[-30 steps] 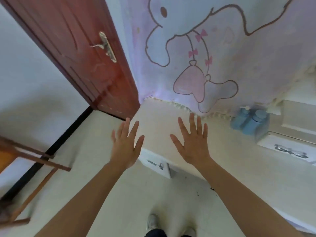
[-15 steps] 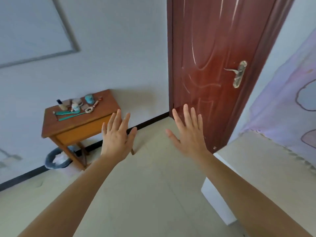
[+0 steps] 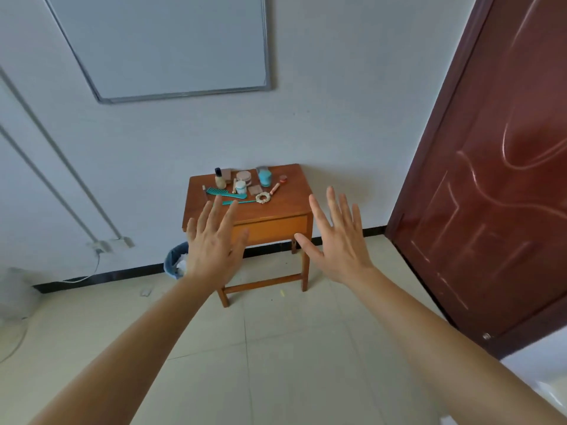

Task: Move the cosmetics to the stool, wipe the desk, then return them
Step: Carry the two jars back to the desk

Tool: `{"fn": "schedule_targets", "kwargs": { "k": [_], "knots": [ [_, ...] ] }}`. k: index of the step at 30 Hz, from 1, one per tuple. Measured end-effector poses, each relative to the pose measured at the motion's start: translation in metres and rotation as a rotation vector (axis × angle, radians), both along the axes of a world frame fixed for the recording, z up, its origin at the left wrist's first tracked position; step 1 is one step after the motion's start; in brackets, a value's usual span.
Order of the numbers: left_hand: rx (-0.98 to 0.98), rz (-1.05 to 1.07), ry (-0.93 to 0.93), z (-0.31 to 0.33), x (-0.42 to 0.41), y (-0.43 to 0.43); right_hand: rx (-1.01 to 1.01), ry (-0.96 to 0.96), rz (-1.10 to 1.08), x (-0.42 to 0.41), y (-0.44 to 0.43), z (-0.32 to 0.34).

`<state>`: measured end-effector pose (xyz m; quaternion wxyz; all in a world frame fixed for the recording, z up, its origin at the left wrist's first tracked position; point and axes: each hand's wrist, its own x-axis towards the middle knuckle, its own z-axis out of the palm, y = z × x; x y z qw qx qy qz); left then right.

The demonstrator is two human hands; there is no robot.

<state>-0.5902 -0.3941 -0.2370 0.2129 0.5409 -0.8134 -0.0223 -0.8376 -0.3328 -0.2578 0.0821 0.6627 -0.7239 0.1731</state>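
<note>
Two bare hands, the left hand (image 3: 214, 243) and the right hand (image 3: 340, 240), hang in the air with fingers spread straight, holding nothing and touching nothing. Ahead stands a small brown wooden table (image 3: 276, 210), where the cosmetics (image 3: 241, 187) lie bunched toward the far edge: a beige bottle with a black cap (image 3: 219, 178) near the far left corner, a long teal plastic comb (image 3: 225, 192) before it, a teal round jar (image 3: 264, 177) mid-edge, a cream fabric scrunchie (image 3: 263, 197) nearer the middle
</note>
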Motion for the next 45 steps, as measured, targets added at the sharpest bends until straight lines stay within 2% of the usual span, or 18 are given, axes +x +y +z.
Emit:
{"fn": "schedule_targets", "kwargs": {
  "k": [6,16,21,26,32,39,45],
  "knots": [
    [0.023,0.041,0.022,-0.023,-0.005,-0.096,0.023,-0.036,0.065,0.003,-0.110,-0.022],
    [0.030,0.112,-0.087,-0.023,-0.045,-0.316,0.064,-0.064,0.120,-0.041,-0.342,-0.027],
    [0.112,0.137,-0.071,-0.025,-0.049,-0.381,0.114,-0.078,0.127,-0.048,-0.413,-0.027],
    [0.155,0.146,-0.086,-0.051,-0.059,-0.452,0.155,-0.050,0.124,-0.059,-0.477,-0.058],
    [0.245,0.056,-0.166,-0.102,-0.071,-0.546,0.316,-0.059,0.049,-0.064,-0.548,-0.114],
    [0.374,-0.074,-0.229,-0.134,-0.092,-0.659,0.508,-0.094,-0.050,-0.071,-0.644,-0.146],
    [0.558,-0.193,-0.308,-0.193,-0.117,-0.710,0.650,-0.179,-0.039,-0.064,-0.683,-0.196]
  ]
}}
